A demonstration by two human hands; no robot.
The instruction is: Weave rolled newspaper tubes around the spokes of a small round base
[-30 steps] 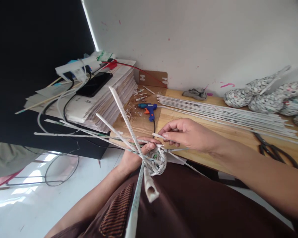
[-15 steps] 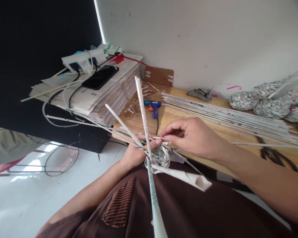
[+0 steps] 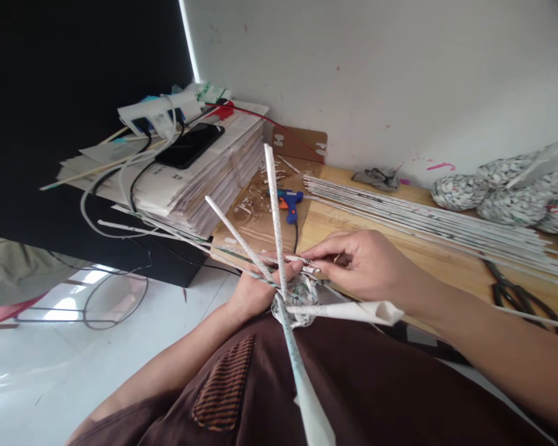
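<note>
A small woven paper piece (image 3: pixel 302 294) sits above my lap, with several rolled paper tubes (image 3: pixel 275 217) sticking out of it in different directions. My left hand (image 3: pixel 255 288) is closed around its left side, the thumb pressing on the top edge. At the upper right of the piece, my right hand (image 3: pixel 353 257) pinches a thin paper strip between thumb and fingertips. One wide-ended tube (image 3: pixel 372 311) points right, below my right hand. Another tube (image 3: pixel 302 378) comes down over the brown apron.
On the wooden table lie a row of paper tubes (image 3: pixel 423 217), a blue glue gun (image 3: pixel 292 204), black scissors (image 3: pixel 516 297) and a grey cloth (image 3: pixel 376 178). Woven pieces (image 3: pixel 516 198) stand at right. A paper stack (image 3: pixel 204 179) carries a phone (image 3: pixel 190 145) and cables.
The woven piece has turned a little, and its wide-ended tube has swung up to nearly level. My right hand has shifted slightly right and down. Both hands keep their hold.
</note>
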